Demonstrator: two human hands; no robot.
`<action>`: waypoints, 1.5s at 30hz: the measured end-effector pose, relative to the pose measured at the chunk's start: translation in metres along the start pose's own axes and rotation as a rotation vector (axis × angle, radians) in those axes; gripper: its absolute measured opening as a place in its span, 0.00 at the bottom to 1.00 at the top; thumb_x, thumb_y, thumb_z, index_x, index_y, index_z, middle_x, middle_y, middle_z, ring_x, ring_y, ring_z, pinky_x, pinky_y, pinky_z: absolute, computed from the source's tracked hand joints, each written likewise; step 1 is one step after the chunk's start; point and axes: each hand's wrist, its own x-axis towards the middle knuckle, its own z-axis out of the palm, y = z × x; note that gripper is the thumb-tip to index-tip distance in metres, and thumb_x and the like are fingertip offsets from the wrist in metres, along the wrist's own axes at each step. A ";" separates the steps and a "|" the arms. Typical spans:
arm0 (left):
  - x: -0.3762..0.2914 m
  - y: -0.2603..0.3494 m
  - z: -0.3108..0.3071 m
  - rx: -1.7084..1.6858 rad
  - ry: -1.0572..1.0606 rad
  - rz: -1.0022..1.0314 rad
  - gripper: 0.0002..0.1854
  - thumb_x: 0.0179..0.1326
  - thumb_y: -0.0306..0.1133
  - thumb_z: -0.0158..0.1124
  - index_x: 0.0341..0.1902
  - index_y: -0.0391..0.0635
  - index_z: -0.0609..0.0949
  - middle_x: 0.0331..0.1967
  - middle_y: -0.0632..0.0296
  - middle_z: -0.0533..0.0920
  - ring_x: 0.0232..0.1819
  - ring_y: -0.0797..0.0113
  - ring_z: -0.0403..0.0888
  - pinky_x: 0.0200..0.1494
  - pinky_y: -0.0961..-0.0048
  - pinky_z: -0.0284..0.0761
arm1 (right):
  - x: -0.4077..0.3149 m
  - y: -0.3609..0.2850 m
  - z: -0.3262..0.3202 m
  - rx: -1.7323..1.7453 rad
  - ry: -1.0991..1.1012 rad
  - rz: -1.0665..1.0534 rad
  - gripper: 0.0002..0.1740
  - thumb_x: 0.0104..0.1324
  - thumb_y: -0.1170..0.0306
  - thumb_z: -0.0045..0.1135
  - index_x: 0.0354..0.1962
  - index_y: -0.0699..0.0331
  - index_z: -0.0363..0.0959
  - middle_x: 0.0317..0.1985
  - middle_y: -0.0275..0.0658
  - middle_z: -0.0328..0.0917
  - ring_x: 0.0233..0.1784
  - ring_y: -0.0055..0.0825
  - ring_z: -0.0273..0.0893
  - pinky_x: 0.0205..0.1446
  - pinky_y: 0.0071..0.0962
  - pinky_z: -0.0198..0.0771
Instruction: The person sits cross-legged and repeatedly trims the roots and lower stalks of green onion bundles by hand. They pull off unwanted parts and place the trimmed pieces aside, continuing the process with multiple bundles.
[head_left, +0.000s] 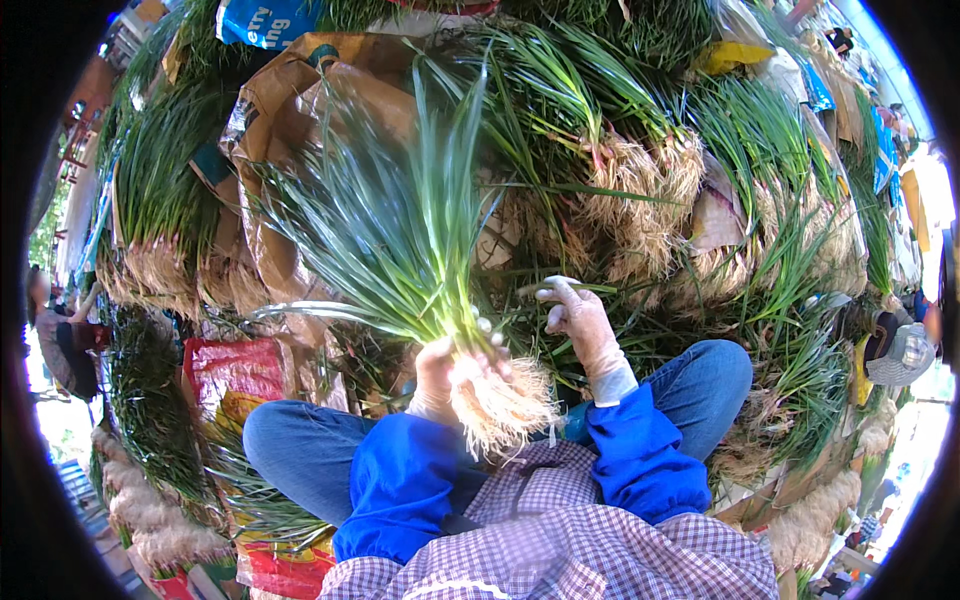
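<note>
My left hand (433, 375), in a pale glove, is closed around the lower stems of a bundle of green plant seedlings (442, 255). The long leaves fan upward and to the left, and the pale roots hang below my hand. To the right, my right hand (577, 315), also in a pale glove, is raised with its fingers partly bent. A thin green stalk (592, 288) lies at its fingertips; whether they pinch it I cannot tell. Beyond the hands lie more rooted bundles (637, 180), roots towards me.
Brown paper sacking (277, 135) lies beyond my left hand. A red plastic sack (232, 371) is at the left. Upright bundles (161, 195) stand at the far left, loose plants (795, 367) at the right. Other people (67, 337) sit at both sides, one in a hat (904, 356).
</note>
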 end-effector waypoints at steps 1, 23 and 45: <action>0.000 -0.003 -0.002 0.015 0.011 0.006 0.29 0.55 0.42 0.60 0.58 0.39 0.72 0.46 0.45 0.78 0.50 0.47 0.78 0.49 0.41 0.76 | -0.005 -0.004 0.000 -0.204 -0.093 0.035 0.20 0.70 0.58 0.53 0.49 0.67 0.72 0.35 0.35 0.78 0.25 0.16 0.71 0.30 0.21 0.73; 0.007 0.004 0.020 -0.002 -0.001 0.283 0.27 0.58 0.44 0.57 0.59 0.43 0.72 0.50 0.57 0.80 0.59 0.59 0.74 0.69 0.49 0.61 | -0.079 -0.036 -0.050 0.215 -0.889 -0.169 0.11 0.68 0.70 0.51 0.29 0.69 0.69 0.22 0.37 0.69 0.22 0.24 0.71 0.26 0.25 0.70; 0.013 0.007 0.031 0.121 0.087 0.108 0.28 0.48 0.38 0.58 0.55 0.39 0.73 0.53 0.53 0.77 0.52 0.58 0.77 0.64 0.54 0.66 | -0.008 -0.039 0.001 -0.956 0.146 -0.923 0.17 0.63 0.58 0.59 0.41 0.62 0.74 0.30 0.40 0.80 0.29 0.35 0.80 0.31 0.23 0.75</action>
